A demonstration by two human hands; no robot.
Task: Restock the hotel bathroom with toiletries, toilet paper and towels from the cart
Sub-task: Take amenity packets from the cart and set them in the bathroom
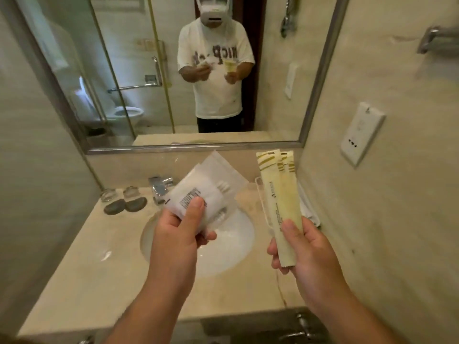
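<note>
My left hand (177, 229) pinches a fan of white, translucent toiletry sachets (208, 184) over the round white sink (223, 247). My right hand (301, 249) grips a bundle of long cream packets with gold stripes (278, 192), held upright above the counter's right side. Behind those packets a clear tray (259, 184) sits on the beige stone counter (99, 269) against the right wall.
A chrome tap (160, 187) stands behind the sink. Two upturned glasses (119, 193) and two dark coasters (125, 206) sit at the back left. A mirror (173, 70) covers the wall ahead. A wall socket plate (361, 132) and a towel rail (437, 38) are on the right wall.
</note>
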